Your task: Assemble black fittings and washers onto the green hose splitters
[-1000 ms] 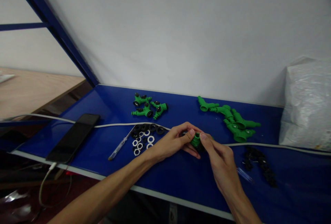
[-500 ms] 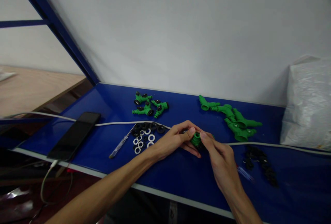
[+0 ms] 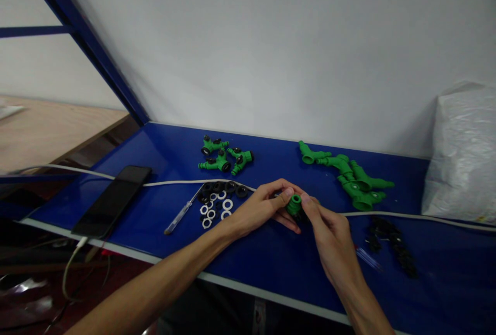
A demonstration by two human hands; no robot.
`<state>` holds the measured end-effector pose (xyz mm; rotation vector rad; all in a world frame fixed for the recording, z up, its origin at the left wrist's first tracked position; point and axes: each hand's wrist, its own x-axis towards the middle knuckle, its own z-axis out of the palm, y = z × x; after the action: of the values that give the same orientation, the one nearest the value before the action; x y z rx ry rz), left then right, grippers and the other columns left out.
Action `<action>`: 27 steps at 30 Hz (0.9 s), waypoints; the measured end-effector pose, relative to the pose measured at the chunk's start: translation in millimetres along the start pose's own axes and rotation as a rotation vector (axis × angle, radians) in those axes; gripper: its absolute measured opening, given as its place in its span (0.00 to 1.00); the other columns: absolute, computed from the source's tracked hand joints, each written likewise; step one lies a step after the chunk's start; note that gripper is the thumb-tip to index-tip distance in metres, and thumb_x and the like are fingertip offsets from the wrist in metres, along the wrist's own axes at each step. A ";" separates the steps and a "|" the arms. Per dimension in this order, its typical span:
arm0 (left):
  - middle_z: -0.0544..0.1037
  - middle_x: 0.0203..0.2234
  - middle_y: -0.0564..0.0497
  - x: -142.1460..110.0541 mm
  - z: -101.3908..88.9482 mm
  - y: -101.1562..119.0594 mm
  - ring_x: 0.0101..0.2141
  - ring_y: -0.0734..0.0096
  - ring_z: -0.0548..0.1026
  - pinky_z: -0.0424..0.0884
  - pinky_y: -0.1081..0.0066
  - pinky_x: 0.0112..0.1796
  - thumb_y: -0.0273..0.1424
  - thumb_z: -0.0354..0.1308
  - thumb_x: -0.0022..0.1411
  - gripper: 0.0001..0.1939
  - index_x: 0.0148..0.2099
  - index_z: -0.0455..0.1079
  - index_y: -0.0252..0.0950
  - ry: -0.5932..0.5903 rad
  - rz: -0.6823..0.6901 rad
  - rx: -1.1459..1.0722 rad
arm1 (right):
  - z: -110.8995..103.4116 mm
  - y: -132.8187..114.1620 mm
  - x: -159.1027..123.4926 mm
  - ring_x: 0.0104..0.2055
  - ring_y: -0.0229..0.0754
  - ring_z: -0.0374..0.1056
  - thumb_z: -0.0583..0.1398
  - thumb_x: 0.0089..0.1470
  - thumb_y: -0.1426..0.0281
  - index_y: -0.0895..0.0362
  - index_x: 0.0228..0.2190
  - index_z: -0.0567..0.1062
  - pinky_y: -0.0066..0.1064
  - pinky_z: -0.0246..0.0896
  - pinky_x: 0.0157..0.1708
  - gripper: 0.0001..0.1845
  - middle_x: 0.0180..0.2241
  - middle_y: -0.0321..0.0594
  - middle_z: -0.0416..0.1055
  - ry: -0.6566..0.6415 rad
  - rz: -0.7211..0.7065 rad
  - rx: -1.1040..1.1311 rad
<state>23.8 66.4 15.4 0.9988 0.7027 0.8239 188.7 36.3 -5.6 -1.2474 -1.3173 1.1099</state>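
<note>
Both hands meet over the blue bench top [image 3: 163,144] around one small green plastic fitting [image 3: 294,204]. My left hand [image 3: 264,207] curls round it from the left, thumb and fingers closed on it. My right hand [image 3: 326,226] pinches its right side with thumb and forefinger. Just left of my left hand lies a cluster of black and white rings [image 3: 217,200]. A pile of plain green fittings [image 3: 351,177] lies behind my right hand. Small black parts [image 3: 391,242] are scattered to its right.
Three green fittings with black caps [image 3: 225,155] lie at the back. A clear-handled screwdriver [image 3: 180,214] and a dark phone [image 3: 112,201] lie to the left. A white cable [image 3: 174,184] runs across the bench. A white plastic bag [image 3: 461,154] stands at the right.
The hands stay together on the green fitting, with only small finger shifts. The view has tilted slightly.
</note>
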 end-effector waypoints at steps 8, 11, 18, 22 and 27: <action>0.72 0.19 0.57 1.4 -5.9 15.4 0.13 0.81 0.66 0.60 0.80 0.15 0.49 0.52 0.70 0.25 0.53 0.74 0.35 0.199 0.155 0.318 | 5.9 -8.6 1.3 0.53 0.53 0.72 0.65 0.57 0.51 0.51 0.48 0.81 0.40 0.72 0.45 0.23 0.50 0.43 0.79 0.024 0.161 0.282; 0.76 0.24 0.55 0.3 -7.9 17.4 0.14 0.82 0.65 0.58 0.79 0.15 0.50 0.52 0.70 0.25 0.52 0.75 0.35 0.228 0.175 0.426 | 5.5 -6.4 2.1 0.54 0.55 0.72 0.67 0.55 0.52 0.51 0.50 0.80 0.42 0.74 0.45 0.25 0.52 0.43 0.79 0.073 0.180 0.287; 0.81 0.42 0.48 -1.9 -10.4 11.6 0.19 0.83 0.68 0.64 0.78 0.20 0.49 0.57 0.67 0.25 0.56 0.74 0.36 0.147 0.186 0.535 | 2.3 6.8 5.1 0.49 0.54 0.75 0.70 0.52 0.55 0.49 0.53 0.79 0.41 0.78 0.39 0.27 0.55 0.43 0.77 0.146 0.134 0.216; 0.80 0.41 0.49 1.1 -15.2 8.2 0.19 0.82 0.69 0.65 0.78 0.22 0.49 0.55 0.68 0.25 0.57 0.74 0.37 0.154 0.192 0.548 | 3.2 3.2 4.3 0.36 0.45 0.77 0.71 0.52 0.58 0.50 0.54 0.78 0.39 0.79 0.34 0.29 0.51 0.43 0.79 0.084 0.143 0.285; 0.78 0.35 0.51 2.9 -16.9 10.8 0.18 0.84 0.65 0.62 0.79 0.20 0.49 0.56 0.67 0.25 0.54 0.75 0.34 0.181 0.178 0.502 | 5.0 -2.6 2.6 0.32 0.43 0.74 0.72 0.49 0.61 0.52 0.55 0.78 0.35 0.77 0.25 0.31 0.46 0.45 0.81 -0.014 0.150 0.322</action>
<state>8.6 79.4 18.5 1.4653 1.0158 0.9217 183.4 38.8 -3.5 -1.1109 -1.0173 1.3778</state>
